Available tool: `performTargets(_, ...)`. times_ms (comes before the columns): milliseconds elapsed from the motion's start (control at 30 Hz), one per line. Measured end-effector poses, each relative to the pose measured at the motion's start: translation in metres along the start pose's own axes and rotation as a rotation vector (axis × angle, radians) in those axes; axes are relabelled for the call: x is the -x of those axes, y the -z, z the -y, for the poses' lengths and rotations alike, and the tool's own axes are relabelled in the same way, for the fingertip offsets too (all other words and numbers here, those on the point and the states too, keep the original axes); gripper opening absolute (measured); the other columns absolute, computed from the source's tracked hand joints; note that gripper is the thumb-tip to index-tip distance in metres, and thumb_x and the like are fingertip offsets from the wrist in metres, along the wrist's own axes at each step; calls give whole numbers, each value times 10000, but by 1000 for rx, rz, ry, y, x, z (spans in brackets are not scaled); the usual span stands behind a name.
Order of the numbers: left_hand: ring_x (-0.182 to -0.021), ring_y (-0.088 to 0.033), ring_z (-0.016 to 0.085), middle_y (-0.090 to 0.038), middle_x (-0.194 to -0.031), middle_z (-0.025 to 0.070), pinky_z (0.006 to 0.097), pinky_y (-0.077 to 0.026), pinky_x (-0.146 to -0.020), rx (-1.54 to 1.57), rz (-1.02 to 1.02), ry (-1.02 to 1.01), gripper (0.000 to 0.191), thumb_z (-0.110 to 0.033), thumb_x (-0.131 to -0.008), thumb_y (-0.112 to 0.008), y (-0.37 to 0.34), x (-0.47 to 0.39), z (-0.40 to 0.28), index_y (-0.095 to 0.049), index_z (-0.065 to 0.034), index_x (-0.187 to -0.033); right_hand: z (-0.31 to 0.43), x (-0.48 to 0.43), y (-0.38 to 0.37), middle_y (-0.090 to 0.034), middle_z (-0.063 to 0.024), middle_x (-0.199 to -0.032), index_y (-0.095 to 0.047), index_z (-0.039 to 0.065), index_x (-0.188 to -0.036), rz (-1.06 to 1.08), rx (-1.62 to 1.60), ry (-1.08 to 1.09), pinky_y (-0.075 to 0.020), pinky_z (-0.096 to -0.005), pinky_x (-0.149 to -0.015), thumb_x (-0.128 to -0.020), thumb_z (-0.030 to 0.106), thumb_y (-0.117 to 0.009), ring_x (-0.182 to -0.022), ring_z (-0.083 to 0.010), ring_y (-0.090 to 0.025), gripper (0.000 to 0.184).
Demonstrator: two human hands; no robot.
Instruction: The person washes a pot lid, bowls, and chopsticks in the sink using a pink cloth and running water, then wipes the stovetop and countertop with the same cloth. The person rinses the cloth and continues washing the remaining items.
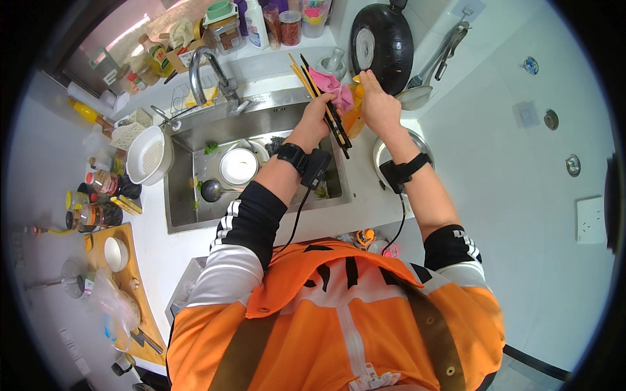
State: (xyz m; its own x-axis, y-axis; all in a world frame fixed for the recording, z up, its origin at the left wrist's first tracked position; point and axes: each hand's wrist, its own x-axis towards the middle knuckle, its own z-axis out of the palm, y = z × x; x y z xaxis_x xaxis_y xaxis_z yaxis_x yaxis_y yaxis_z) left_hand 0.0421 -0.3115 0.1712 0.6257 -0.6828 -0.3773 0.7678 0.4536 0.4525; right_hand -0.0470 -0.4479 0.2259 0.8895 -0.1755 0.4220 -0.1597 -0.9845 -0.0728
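My left hand (314, 119), above the right side of the stainless steel sink (298, 110), grips a bundle of black and light wooden chopsticks (338, 131). A pink cloth (324, 79) is bunched against the chopsticks at the same hand. Just right of it, my right hand (381, 105) lies over the yellow pump top of a bottle of orange liquid (353, 123), its fingers straight and close together. The palm side is hidden, so a grip cannot be made out. In the sink are white bowls (238, 167), a ladle (212, 190) and scraps of green leaf (211, 148).
A faucet (198, 78) arches over the sink's back edge. A black wok (398, 54) leans behind my right hand, and a metal basin (420, 139) sits under my right forearm. At left are a white colander (149, 156), sauce bottles (105, 182) and a cutting board (142, 313) with a knife (149, 341).
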Motion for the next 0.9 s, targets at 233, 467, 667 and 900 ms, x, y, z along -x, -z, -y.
performTargets(233, -550, -561, 156, -580, -655, 29, 280, -483, -519, -182, -32, -148, 119, -150, -869, -631, -18, -23, 15, -571, -70, -804, -6, 3, -4, -453, -62, -1430, -434, 144, -1384, 32, -28, -20, -554, -412, -660, -807, 65, -534, -793, -324, -678, 591)
performTargets(467, -580, -575, 167, -595, -704, 60, 288, -494, -544, -138, 25, -97, 69, -102, -862, -594, -16, -32, 11, -556, -51, -836, -4, 7, -10, -454, -65, -1429, -430, 148, -1382, 31, -36, -19, -556, -419, -657, -833, 113, -532, -795, -323, -681, 559)
performTargets(667, -587, -546, 153, -561, -691, 44, 276, -477, -562, -91, 92, 30, 41, -84, -841, -523, -9, -31, 3, -524, -53, -813, -4, 4, 4, -487, -62, -1400, -477, 147, -1356, 29, -81, -36, -549, -385, -717, -868, 115, -499, -910, -309, -664, 489)
performTargets(900, -545, -446, 129, -461, -658, 36, 251, -406, -509, 108, 210, 178, 152, -72, -797, -496, 30, 18, -16, -519, -21, -939, 14, 55, 8, -457, -133, -1410, -402, 125, -1422, 19, -635, -187, -535, -364, -771, -839, 148, -642, -928, -271, -659, 631)
